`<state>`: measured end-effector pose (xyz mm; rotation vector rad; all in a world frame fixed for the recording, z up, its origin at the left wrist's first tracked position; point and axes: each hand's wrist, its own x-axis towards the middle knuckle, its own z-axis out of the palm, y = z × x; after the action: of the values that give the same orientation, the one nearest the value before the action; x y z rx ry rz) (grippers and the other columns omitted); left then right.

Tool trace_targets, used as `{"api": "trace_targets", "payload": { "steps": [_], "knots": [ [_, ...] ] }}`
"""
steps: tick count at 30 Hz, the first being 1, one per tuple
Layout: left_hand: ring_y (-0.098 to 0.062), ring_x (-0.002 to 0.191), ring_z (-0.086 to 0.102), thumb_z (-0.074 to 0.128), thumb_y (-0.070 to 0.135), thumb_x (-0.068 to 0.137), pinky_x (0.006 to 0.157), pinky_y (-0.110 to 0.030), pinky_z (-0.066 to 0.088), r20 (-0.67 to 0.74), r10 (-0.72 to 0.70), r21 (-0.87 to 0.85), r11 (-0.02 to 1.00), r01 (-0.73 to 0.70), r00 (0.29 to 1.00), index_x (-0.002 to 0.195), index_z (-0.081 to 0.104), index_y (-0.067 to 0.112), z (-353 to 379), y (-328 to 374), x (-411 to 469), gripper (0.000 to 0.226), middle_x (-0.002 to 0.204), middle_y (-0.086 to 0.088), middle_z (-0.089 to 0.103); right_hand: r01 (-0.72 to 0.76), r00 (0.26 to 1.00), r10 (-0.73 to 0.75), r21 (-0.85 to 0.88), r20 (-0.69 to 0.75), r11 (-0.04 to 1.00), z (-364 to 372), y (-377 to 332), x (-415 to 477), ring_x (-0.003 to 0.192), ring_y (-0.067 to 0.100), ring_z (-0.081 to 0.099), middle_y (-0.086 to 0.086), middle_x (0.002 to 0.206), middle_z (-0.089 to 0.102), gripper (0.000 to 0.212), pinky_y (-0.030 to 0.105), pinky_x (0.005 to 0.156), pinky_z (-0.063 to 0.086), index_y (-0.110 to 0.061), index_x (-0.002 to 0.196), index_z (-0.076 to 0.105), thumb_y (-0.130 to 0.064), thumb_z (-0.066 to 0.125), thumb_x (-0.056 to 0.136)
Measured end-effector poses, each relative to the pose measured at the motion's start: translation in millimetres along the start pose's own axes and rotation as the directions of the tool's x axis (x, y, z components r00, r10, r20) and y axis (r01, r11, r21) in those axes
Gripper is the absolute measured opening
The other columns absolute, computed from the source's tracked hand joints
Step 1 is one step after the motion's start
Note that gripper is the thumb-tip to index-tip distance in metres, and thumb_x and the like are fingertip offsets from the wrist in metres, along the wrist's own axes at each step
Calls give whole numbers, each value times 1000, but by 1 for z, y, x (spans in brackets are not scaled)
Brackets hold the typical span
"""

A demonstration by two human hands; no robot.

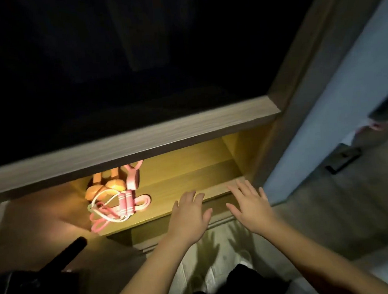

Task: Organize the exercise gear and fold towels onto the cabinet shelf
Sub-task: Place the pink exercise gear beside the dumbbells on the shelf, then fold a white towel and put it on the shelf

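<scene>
A lit wooden cabinet shelf [182,184] lies below a thick wooden board. On its left side sit pink exercise gear: two pink dumbbells [109,185], a pink figure-eight resistance band [134,192] and a coiled pink-and-white jump rope [108,212]. My left hand [188,213] hovers with fingers spread over the shelf's front edge, right of the gear. My right hand [250,205] is spread flat beside it, near the shelf's right end. Both hands hold nothing. No towel is in sight.
The thick shelf board [141,136] overhangs the lit compartment; above it all is dark. A black object with a handle [65,257] lies at lower left. A grey cabinet side panel [299,89] and a pale blue wall [345,90] stand to the right.
</scene>
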<state>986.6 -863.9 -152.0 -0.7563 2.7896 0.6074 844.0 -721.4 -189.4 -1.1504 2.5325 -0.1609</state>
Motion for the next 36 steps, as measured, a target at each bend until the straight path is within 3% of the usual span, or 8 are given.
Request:
{"api": "trace_targets", "payload": {
  "steps": [7, 10, 13, 16, 20, 24, 29, 36],
  "knots": [
    [-21, 146, 20, 44, 44, 99, 118, -40, 20, 150, 397, 70, 909, -410, 905, 148, 36, 20, 23, 114, 62, 55, 155, -4, 30, -382, 915, 391, 103, -97, 918, -21, 109, -45, 151, 22, 9, 1, 163, 15, 61, 50, 120, 9, -30, 155, 18, -50, 34, 100],
    [-24, 148, 16, 45, 42, 99, 120, -41, 17, 216, 496, 95, 847, -523, 841, 146, 37, 19, 43, 171, 95, 53, 156, -4, 29, -478, 861, 501, 198, -90, 856, -20, 169, -61, 151, 22, 7, 1, 164, 14, 60, 51, 121, 8, -28, 155, 19, -49, 35, 100],
    [-23, 142, 26, 47, 39, 97, 116, -38, 24, 239, 575, 83, 791, -606, 783, 141, 42, 17, 66, 235, 129, 50, 148, -4, 36, -524, 820, 560, 244, -114, 816, -20, 236, -73, 151, 23, 9, 2, 163, 15, 61, 51, 120, 12, -27, 154, 22, -47, 39, 100],
    [-22, 140, 27, 47, 39, 97, 115, -37, 23, 255, 598, 34, 780, -625, 760, 142, 42, 17, 91, 303, 161, 50, 149, -4, 36, -578, 790, 606, 219, -91, 786, -26, 309, -83, 151, 26, 9, 4, 163, 15, 61, 55, 119, 14, -29, 152, 24, -49, 41, 98],
    [-23, 143, 25, 48, 38, 98, 116, -39, 24, 265, 590, -6, 792, -610, 763, 143, 41, 16, 114, 382, 197, 51, 152, -6, 31, -639, 745, 660, 181, -97, 747, -44, 397, -100, 150, 26, 14, 2, 161, 20, 60, 56, 116, 15, -33, 148, 24, -58, 34, 94],
    [-23, 147, 17, 48, 39, 98, 118, -41, 21, 255, 576, -35, 808, -588, 776, 146, 40, 15, 123, 439, 238, 54, 158, -7, 26, -660, 736, 672, 131, -83, 739, -66, 462, -104, 149, 27, 14, 3, 161, 21, 61, 56, 116, 15, -34, 150, 22, -55, 39, 95],
    [-23, 150, 9, 48, 35, 99, 120, -42, 19, 268, 566, -20, 812, -583, 780, 146, 39, 14, 131, 497, 304, 53, 160, -8, 22, -632, 764, 641, 118, -68, 766, -85, 532, -82, 151, 28, 8, 5, 162, 17, 62, 57, 117, 14, -30, 152, 21, -52, 40, 97],
    [-26, 143, 24, 51, 36, 97, 113, -42, 29, 209, 563, -5, 819, -574, 800, 142, 45, 12, 158, 582, 412, 51, 153, -11, 32, -569, 816, 574, 90, -64, 818, -125, 646, 7, 151, 29, 3, 7, 164, 9, 65, 56, 119, 12, -26, 154, 17, -47, 43, 97]
  ]
}}
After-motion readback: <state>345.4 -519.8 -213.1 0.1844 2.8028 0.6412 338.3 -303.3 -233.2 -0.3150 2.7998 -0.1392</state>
